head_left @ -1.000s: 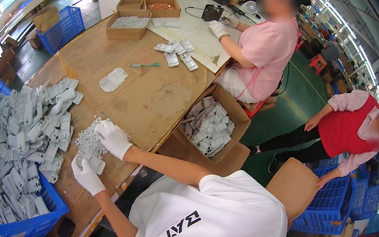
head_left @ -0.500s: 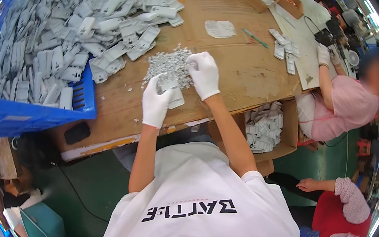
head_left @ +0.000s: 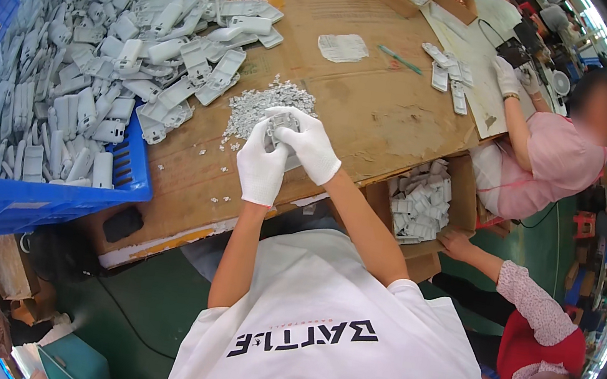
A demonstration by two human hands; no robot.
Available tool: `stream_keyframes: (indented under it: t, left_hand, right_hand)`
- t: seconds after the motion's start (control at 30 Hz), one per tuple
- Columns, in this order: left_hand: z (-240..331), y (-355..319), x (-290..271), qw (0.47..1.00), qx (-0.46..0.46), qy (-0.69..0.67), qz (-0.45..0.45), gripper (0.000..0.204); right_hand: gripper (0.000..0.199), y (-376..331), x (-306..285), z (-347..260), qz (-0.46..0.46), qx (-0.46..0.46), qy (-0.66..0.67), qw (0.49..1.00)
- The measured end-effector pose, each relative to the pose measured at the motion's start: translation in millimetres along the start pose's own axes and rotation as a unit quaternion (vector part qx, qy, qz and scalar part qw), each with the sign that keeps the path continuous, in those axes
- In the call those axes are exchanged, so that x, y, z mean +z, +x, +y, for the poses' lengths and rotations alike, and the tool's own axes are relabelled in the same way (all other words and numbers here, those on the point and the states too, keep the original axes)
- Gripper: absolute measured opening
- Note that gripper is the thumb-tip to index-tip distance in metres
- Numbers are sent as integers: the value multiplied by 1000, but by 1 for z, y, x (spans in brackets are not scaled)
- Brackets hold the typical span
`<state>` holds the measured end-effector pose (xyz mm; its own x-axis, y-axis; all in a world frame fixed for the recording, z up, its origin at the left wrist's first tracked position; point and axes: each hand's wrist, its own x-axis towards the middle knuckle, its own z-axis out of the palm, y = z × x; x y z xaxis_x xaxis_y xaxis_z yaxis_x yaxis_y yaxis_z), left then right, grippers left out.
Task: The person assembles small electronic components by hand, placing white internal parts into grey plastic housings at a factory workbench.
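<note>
Both of my white-gloved hands meet over the cardboard-covered table. My left hand (head_left: 260, 166) is closed around a light grey plastic casing (head_left: 283, 121) from its left side. My right hand (head_left: 311, 149) presses in from the other side, its thumb and fingers closed on the same casing. Whether a small part sits between those fingertips is hidden. Just beyond my hands lies a heap of tiny white plastic pieces (head_left: 249, 108), with a few strays toward the near edge. Another pale casing piece shows partly beneath my hands.
A blue crate (head_left: 47, 194) heaped with grey plastic casings (head_left: 104, 61) fills the left. A cardboard box (head_left: 466, 193) of white parts stands beside the near table edge. Farther off lie a paper scrap (head_left: 343, 48), a green tool (head_left: 399, 59) and several casings (head_left: 448, 74). Two co-workers are at the right.
My right hand has come down and left from the small-piece heap onto the casing in my left hand. The red-clad co-worker's hand has reached to the cardboard box.
</note>
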<state>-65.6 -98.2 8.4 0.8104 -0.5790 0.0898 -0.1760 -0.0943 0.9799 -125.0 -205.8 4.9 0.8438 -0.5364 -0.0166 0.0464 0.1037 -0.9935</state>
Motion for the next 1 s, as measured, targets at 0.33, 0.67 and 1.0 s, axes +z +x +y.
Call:
stream_keyframes:
  t: [0.33,0.67,1.0]
  left_hand:
    - [0,-5,0,999,-24,31,6,31]
    - [8,-16,7,999,-8,29,33,28]
    - [1,10,4,997,-48,36,-51,21]
  right_hand:
    - [25,-1,5,18,13,-9,62,998]
    - [26,-2,2,22,13,9,63,998]
    - [38,-60,-12,-11,92,-322,-490,805]
